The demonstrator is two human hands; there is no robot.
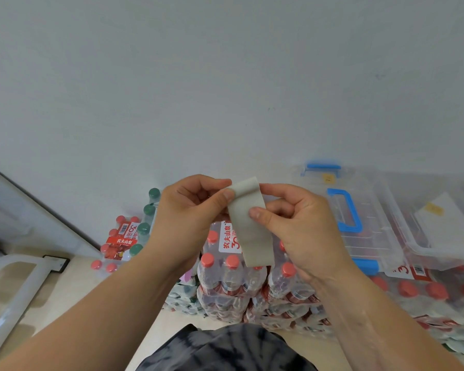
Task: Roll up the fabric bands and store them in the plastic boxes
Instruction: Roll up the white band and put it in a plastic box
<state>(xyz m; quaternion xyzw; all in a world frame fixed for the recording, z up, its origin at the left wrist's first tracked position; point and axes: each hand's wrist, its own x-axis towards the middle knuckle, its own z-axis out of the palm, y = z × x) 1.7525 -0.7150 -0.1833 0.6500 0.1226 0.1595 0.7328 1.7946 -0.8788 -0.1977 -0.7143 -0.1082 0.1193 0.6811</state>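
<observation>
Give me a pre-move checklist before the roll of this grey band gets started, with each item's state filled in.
1. Both hands on the band: ok. The left hand pinches the top corner of the fabric band; the right hand has its thumb on the face.
2. Top end folded to start a roll: ok; it curls over at the top edge.
3. Tail hanging free: ok; it hangs over the water bottle packs, whether clear of them cannot tell.
4. Band flat, untwisted: ok.
5. Blue-handled plastic box open to receive it: not ok; the lid looks shut.
6. Room inside the box: cannot tell.
</observation>
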